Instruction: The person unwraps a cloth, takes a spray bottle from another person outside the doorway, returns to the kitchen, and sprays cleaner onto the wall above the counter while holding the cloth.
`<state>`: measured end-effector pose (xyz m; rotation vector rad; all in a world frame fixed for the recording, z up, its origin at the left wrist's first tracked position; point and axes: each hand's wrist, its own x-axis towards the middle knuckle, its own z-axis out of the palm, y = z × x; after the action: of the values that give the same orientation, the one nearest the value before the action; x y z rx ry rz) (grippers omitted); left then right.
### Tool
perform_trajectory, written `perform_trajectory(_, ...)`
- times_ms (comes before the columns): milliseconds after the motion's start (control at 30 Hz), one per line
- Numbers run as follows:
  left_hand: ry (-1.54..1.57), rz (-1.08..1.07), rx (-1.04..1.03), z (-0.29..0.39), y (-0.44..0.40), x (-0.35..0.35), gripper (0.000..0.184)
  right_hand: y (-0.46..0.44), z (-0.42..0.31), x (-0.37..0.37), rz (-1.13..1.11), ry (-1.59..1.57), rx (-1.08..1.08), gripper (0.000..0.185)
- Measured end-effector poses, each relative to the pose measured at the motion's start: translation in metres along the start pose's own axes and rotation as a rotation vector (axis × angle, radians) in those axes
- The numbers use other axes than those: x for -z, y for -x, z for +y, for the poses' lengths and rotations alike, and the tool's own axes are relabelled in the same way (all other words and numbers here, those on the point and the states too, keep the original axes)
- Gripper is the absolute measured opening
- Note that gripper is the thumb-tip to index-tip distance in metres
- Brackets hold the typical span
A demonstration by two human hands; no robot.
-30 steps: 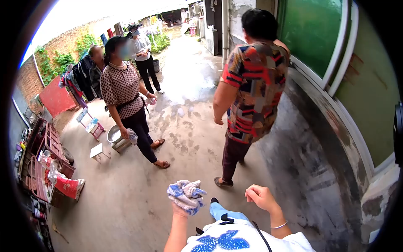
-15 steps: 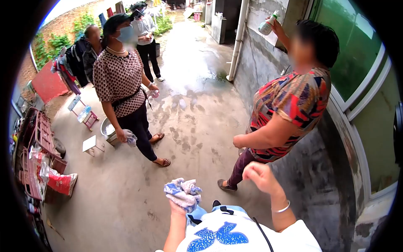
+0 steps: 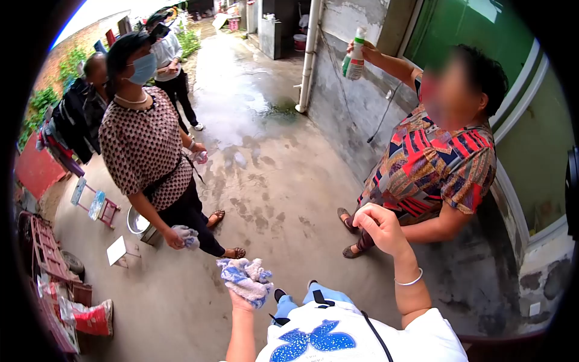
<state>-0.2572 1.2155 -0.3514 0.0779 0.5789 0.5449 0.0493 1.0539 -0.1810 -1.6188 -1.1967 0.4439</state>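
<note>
A crumpled blue-and-white cloth (image 3: 247, 280) rests bunched in my left hand (image 3: 241, 301), whose fingers are mostly covered by it. Raised at the right, my right hand (image 3: 381, 229) is bent at the wrist with its fingers curled in, and nothing shows in it. It overlaps the lower body of a person in a patterned shirt (image 3: 437, 163), who lifts a white-and-green bottle (image 3: 354, 57) beside the wall. At the left, a person in a face mask (image 3: 142, 130) has a similar cloth (image 3: 187, 237) in one lowered hand and a small pinkish item (image 3: 199, 157) in the other.
Two more people stand behind the masked person. A metal basin (image 3: 139, 222), a white stool (image 3: 119, 251) and a small folding chair (image 3: 96, 205) are at the left, near a red cart (image 3: 51, 250). A wall with a drainpipe (image 3: 309, 60) and glass doors runs along the right.
The view has shifted right. The person in the patterned shirt has turned more towards me, with the bottle now upright. My left hand keeps the cloth; my right hand stays raised and curled.
</note>
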Motion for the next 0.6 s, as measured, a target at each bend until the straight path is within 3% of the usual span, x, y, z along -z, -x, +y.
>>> perform_trajectory(133, -0.046, 0.079, -0.001, 0.006, -0.019, 0.003, 0.032, -0.015, 0.002, 0.009, 0.11, -0.078, -0.142, 0.016)
perform_trajectory(167, -0.009, 0.021, 0.02, 0.006, -0.023, 0.004, 0.034, -0.025, 0.008, 0.011, 0.206, 0.036, -0.032, 0.014)
perform_trajectory(367, 0.026, -0.171, 0.056, -0.013, -0.056, 0.035, 0.045, -0.098, 0.041, 0.043, 0.554, 0.088, 0.066, 0.01)
perform_trajectory(433, -0.012, -0.067, 0.005, -0.024, -0.063, 0.036, 0.045, -0.129, 0.061, 0.056, 0.635, 0.153, 0.102, 0.021)
perform_trajectory(467, -0.053, -0.059, -0.005, -0.024, -0.062, 0.027, 0.045, -0.148, 0.065, 0.058, 0.631, 0.15, 0.102, 0.021)
perform_trajectory(533, -0.061, -0.057, -0.026, -0.026, -0.056, 0.015, 0.044, -0.174, 0.071, 0.063, 0.772, 0.439, 0.155, 0.04)
perform_trajectory(600, -0.119, -0.07, -0.061, -0.028, -0.058, 0.016, 0.042, -0.198, 0.081, 0.066, 0.808, 0.449, 0.143, 0.049)
